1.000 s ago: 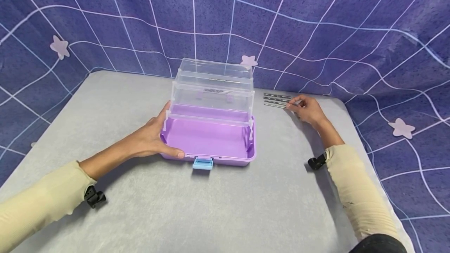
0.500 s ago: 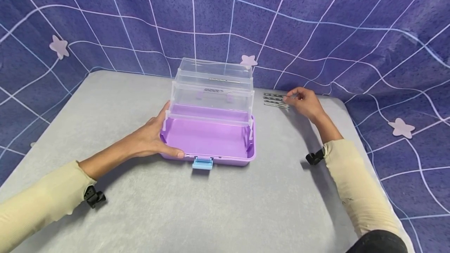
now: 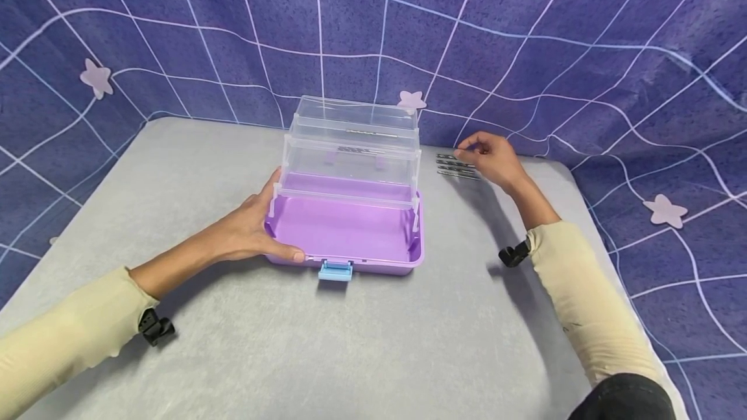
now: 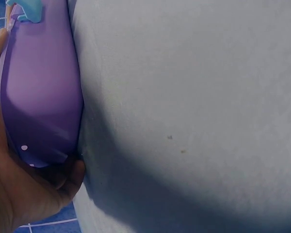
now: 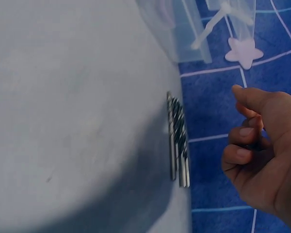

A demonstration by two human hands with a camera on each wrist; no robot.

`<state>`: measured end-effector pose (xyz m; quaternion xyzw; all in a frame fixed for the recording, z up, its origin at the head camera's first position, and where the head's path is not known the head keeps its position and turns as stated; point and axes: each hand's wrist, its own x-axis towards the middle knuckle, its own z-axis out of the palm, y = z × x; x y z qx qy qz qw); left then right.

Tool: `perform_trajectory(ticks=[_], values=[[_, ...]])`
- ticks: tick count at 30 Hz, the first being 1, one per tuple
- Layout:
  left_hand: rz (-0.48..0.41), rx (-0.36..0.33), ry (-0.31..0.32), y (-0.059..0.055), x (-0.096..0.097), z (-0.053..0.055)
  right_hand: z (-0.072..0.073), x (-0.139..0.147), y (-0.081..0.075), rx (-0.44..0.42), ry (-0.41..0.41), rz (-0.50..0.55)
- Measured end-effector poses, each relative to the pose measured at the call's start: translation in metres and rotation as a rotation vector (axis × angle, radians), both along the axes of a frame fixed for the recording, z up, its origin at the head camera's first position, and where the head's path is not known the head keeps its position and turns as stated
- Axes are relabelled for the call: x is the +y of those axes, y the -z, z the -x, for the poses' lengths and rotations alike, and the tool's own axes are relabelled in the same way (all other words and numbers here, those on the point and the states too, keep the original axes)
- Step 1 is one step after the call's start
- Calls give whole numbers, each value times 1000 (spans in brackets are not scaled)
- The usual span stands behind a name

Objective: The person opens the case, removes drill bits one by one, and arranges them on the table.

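Drill bits [image 3: 457, 174] lie side by side on the grey table [image 3: 350, 355], near its back edge and to the right of the purple toolbox [image 3: 379, 270]; I count four of them from the head camera, their right ends partly hidden by the right hand [image 3: 496, 161]. That hand hovers over them with its fingers loosely bent, a gap between thumb and index finger, and I make out nothing between its fingertips. My right-wrist view shows it apart from the bits, against the blue-purple backdrop [image 3: 233, 37]. Over on the other side, the left hand [image 3: 248, 225] grips the left end of the toolbox, thumb along the front rim and fingers round the corner. Clear trays [image 3: 350, 191] stand raised in tiers above the purple base, and I see more bits [image 3: 357, 150] through the plastic. A light-blue latch [image 3: 335, 271] juts from the front wall.
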<state>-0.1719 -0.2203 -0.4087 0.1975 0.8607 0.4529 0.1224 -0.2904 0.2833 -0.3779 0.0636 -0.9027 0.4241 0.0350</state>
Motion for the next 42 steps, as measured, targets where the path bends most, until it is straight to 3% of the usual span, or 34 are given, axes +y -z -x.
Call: perform_trajectory(ticks=[18,27,42], values=[[-42,-17,11,1,0,1,6,-37,-32,51,-66,0],[-48,0,18,2,1,2,4,-60,-47,66,-121,57],[-53,-23,10,3,1,1,1,-100,-47,87,-234,47]])
